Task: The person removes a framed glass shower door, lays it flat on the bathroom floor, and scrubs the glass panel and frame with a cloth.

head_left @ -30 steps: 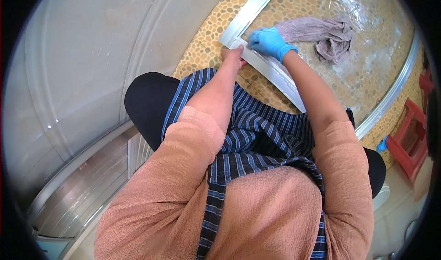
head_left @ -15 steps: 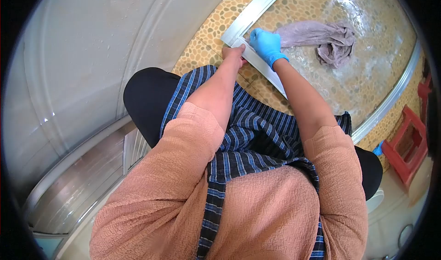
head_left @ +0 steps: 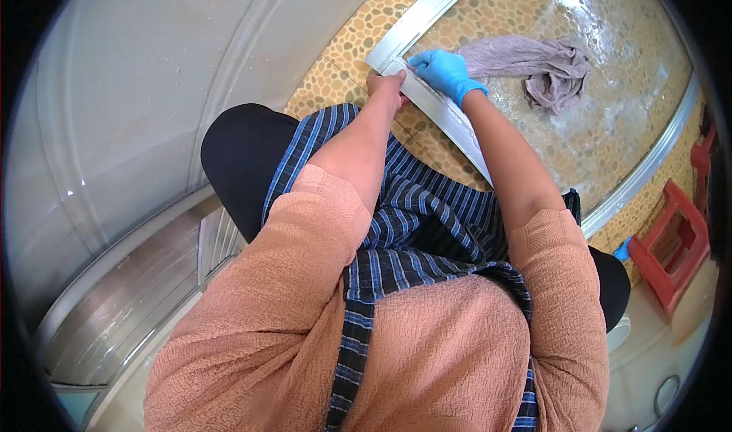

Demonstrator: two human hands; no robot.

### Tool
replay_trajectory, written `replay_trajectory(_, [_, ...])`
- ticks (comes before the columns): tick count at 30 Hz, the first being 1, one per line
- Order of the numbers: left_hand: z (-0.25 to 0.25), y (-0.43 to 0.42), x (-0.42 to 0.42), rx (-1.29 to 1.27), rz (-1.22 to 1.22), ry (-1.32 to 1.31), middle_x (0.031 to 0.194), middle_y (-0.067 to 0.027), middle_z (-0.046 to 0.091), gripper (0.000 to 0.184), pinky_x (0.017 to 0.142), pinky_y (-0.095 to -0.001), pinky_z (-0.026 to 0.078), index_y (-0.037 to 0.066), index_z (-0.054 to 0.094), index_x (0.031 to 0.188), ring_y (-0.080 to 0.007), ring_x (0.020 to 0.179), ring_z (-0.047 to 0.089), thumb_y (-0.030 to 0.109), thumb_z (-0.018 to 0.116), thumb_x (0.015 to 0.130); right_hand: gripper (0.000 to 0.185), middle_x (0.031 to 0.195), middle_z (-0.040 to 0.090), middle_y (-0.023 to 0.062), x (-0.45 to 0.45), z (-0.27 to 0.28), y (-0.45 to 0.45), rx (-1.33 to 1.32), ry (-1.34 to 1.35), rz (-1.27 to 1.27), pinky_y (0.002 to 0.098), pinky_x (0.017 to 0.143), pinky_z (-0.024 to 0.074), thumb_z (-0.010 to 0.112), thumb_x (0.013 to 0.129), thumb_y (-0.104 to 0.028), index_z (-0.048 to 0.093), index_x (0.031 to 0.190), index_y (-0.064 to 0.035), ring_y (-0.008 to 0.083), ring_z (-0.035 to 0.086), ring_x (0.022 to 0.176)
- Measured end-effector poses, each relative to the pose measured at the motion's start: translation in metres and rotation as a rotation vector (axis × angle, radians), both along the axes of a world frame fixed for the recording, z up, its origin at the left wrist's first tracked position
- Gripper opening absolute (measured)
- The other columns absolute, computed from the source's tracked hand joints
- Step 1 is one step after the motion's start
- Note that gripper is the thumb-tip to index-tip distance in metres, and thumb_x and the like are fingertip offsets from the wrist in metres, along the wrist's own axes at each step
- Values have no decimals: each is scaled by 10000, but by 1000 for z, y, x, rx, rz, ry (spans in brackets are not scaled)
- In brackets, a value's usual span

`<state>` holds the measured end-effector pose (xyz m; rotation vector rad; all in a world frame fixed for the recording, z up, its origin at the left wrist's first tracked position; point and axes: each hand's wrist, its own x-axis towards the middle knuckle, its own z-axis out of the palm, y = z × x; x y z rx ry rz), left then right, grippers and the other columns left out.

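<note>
A curved glass panel (head_left: 496, 154) in a silver-white metal frame (head_left: 450, 121) lies in front of me, wet and streaked with suds. My left hand (head_left: 386, 87), bare, grips the frame near its corner, thumb on top and fingers underneath. My right hand (head_left: 442, 72) wears a blue rubber glove and presses at the inner edge of that same corner. Its fingers are bent together; whatever they hold, if anything, is hidden. Just beyond the glove, a greyish-purple cloth (head_left: 560, 70) lies crumpled on the glass.
Pebble-patterned floor (head_left: 335, 66) shows around and through the glass. A large pale curved panel (head_left: 152, 73) stands on my left. To the right are a red plastic stool (head_left: 663, 241) and a bit of blue material (head_left: 623, 250). My knees are close to the frame.
My right hand has shifted slightly, its gloved fingers reaching flatter towards the frame's corner. My left hand keeps its grip, and the cloth stays where it was.
</note>
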<state>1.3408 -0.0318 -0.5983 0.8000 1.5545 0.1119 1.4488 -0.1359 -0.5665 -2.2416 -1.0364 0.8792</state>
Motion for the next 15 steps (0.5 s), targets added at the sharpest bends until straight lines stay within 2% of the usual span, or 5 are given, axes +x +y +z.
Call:
replay_trajectory(3, [-4,0,0,13,-40,14,1114,-169,572,480,597,-480,570,29,428,1140,-320,896,629,18,727,764,229,928,698,24,-9,0,3,-21,-54,-76,332,769,485,618,799,-366,719,970,-253,213,661,844])
replay_trajectory(5, [0,-1,-3,36,-56,3,1115,-165,576,483,603,-475,570,32,435,1139,-315,895,630,22,733,760,189,862,687,93,-15,0,7,61,-58,-193,382,723,474,586,816,-318,719,884,-202,260,655,784])
replay_trajectory(8, [10,-8,0,100,-111,42,1114,-158,585,483,612,-470,573,37,449,1139,-307,900,632,20,738,752,193,839,683,87,-22,-3,22,67,-98,-261,371,707,484,605,808,-327,711,854,-172,257,652,753])
replay_trajectory(11, [7,-6,0,180,-124,32,1110,-151,594,478,618,-469,577,41,462,1140,-300,907,633,18,736,749,154,785,673,111,-24,-7,41,85,-365,-215,415,679,484,570,807,-239,693,785,-148,287,652,757])
replay_trajectory(15, [11,-7,0,116,-114,64,1107,-150,595,474,628,-477,574,40,462,1139,-306,917,630,26,736,752,147,787,671,121,-13,-6,29,100,-396,-135,414,664,494,557,789,-192,689,786,-130,300,653,744])
